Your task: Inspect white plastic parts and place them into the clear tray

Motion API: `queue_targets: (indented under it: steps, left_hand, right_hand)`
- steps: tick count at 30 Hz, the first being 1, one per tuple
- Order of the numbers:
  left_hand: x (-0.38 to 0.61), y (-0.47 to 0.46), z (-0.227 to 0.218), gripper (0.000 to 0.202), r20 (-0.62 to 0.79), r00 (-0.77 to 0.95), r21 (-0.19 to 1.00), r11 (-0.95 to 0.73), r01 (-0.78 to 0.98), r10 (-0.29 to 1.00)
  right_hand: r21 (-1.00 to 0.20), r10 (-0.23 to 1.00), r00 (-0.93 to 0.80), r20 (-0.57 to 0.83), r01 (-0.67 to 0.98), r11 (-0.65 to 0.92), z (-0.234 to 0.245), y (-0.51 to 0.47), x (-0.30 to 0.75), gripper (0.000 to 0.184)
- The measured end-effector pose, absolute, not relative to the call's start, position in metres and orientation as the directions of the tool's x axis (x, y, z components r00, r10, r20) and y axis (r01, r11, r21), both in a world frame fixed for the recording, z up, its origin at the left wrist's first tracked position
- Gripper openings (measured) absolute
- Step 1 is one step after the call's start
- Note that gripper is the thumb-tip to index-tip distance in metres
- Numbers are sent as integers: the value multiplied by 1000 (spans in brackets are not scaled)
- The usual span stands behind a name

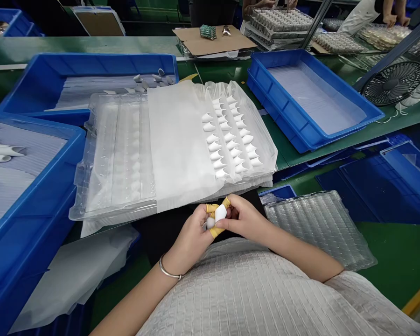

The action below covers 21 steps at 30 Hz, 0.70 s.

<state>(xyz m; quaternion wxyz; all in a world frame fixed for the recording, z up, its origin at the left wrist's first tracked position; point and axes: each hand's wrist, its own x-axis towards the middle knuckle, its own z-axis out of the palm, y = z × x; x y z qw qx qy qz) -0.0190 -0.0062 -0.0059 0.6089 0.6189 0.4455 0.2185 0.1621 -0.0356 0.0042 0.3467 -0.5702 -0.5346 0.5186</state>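
Close to my body, both hands meet over a small white shell-like piece (220, 213). My left hand (198, 228) wears yellow finger covers and pinches around it, with a second greyish rounded piece (210, 223) in the same fingers. From the other side, my right hand (240, 213) grips the white piece between thumb and yellow-covered forefinger. Just beyond lies a clear plastic tray (115, 154), partly covered by a white translucent sheet (178, 144). Rows of similar white pieces (227, 135) with pointed, curved edges stand in its right part.
Blue bins stand at the left (31, 186), back left (105, 60) and right (301, 102); some hold white pieces. A black fan (394, 83) is at far right. An empty-looking clear tray (318, 228) lies lower right. Other people's hands (395, 18) work across the bench.
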Motion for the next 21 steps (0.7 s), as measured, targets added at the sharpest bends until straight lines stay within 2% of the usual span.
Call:
queue_targets:
  steps: [2, 4, 9, 15, 21]
  left_hand:
    - [-18, -6, -4, 26, -289, 506, 948, 170, 269, 813]
    - [-18, -6, -3, 23, -309, 512, 947, 209, 244, 801]
    - [-19, -7, 1, 22, -332, 522, 942, 243, 233, 786]
    - [-17, -7, 0, 23, -333, 525, 940, 230, 253, 783]
    - [-17, -7, -2, 24, -321, 498, 947, 262, 187, 805]
  right_hand:
    - [-946, 979, -113, -169, 298, -129, 5, -35, 161, 29]
    - [-960, 983, -124, -137, 263, -101, 4, -32, 162, 29]
    - [-973, 973, -43, -227, 57, -225, -3, -28, 172, 35]
    - [-969, 959, -146, -244, 69, -236, -3, -29, 176, 34]
    - [-971, 961, -138, -238, 8, -239, 4, -33, 171, 21]
